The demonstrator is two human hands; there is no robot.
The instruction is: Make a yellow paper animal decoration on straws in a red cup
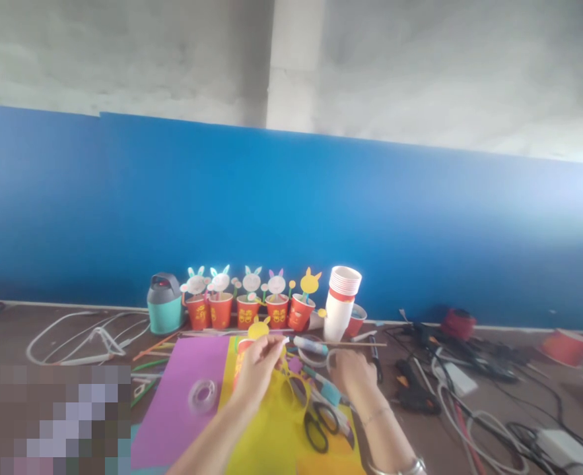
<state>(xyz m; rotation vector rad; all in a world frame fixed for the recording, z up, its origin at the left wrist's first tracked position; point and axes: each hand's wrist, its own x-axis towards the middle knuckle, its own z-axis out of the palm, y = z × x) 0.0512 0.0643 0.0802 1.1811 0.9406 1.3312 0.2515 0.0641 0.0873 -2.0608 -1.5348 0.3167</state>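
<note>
My left hand (259, 364) is closed in a pinch on a small white piece (286, 340), whose kind I cannot make out. Partly hidden behind that hand is a red paper cup (241, 348), and a yellow rabbit-head cutout (258, 328) shows above its fingers. To the right, my right hand (354, 373) is lowered with its fingers curled, beside a pale ring (313, 359) and below a thin brown stick (365, 344). What its fingertips hold, if anything, is hidden. Yellow scissors (291, 389) and black-handled scissors (321, 425) lie between the hands.
Red cups with rabbit cutouts (248, 310) line the back, next to stacked white paper cups (341, 303) and a teal-and-grey container (165, 307). A tape roll (203, 396) lies on purple paper (172, 422). Cables and a black glue gun (414, 389) are on the right.
</note>
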